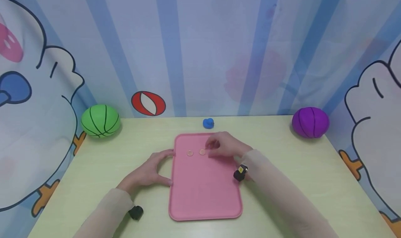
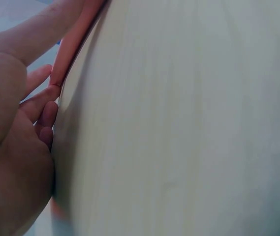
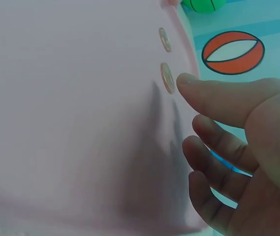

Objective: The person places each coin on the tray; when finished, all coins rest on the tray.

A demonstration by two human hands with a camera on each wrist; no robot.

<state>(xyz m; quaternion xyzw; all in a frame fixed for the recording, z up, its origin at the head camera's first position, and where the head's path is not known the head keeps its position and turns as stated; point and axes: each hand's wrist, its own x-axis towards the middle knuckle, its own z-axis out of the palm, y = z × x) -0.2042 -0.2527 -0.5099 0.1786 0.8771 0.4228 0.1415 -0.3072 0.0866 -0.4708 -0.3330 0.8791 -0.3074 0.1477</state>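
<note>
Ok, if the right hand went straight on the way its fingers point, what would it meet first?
Most likely the nearer gold coin on the pink tray, which lies just ahead of the right hand. The hand's height above the tray is unclear, so it might pass over.

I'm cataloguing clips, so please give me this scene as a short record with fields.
Tray: pink, on the table
Left disc: small, gold-toned, on the tray
Right disc: similar, beside it, apart
Left hand: thumb and finger spread against the tray's left edge
Right hand: over the tray, thumb near the right disc; nothing visibly held
Behind tray: small blue object
Far left: green ball
Far right: purple ball
</note>
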